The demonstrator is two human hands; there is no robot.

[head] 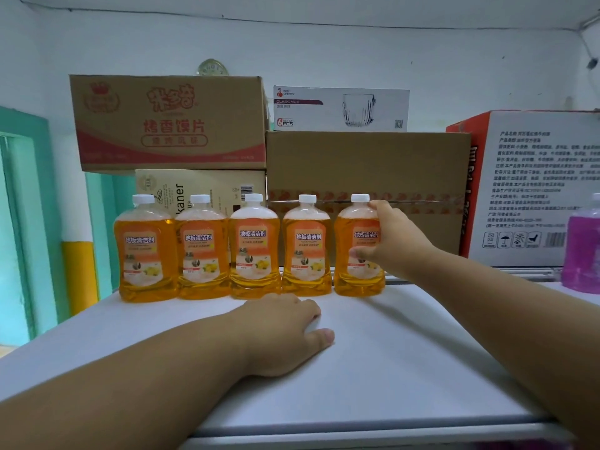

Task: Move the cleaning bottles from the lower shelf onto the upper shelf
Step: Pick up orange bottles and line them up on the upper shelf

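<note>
Several orange cleaning bottles with white caps stand upright in a row at the back of the white upper shelf (406, 345). The rightmost orange bottle (355, 251) is gripped by my right hand (389, 241), thumb on its label and fingers round its right side. The neighbouring bottle (306, 248) stands close on its left, and the leftmost bottle (146, 251) ends the row. My left hand (292, 332) rests palm down on the shelf in front of the row, holding nothing. The lower shelf is out of view.
Cardboard boxes (168, 121) (367, 170) are stacked right behind the bottles, with a glass-mug box (341, 108) on top. A red and white carton (526, 190) and a purple bottle (581, 254) stand at the right. The shelf's front edge (357, 433) runs below my arms.
</note>
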